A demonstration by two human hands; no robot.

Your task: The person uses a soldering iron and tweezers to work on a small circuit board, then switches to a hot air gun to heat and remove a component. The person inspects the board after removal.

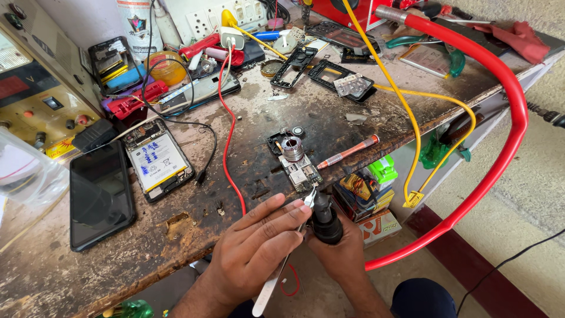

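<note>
My left hand point(259, 244) grips metal tweezers point(276, 277), their tips raised near the edge of a small circuit board point(297, 171) on the worn wooden bench point(176, 235). My right hand point(341, 250) sits lower and holds a black cylindrical tool point(325, 221) pointing up toward the same board. A metal coil-like spool point(292, 147) rests on the board. An orange-handled screwdriver point(347, 152) lies just right of it.
An opened phone showing its battery point(156, 159) and a black phone screen point(100, 194) lie at left. A power supply point(35, 88) stands at far left. Phone frames point(329, 73), red wire point(232, 135), a yellow cable point(406, 112) and a red hose point(506, 118) clutter the bench.
</note>
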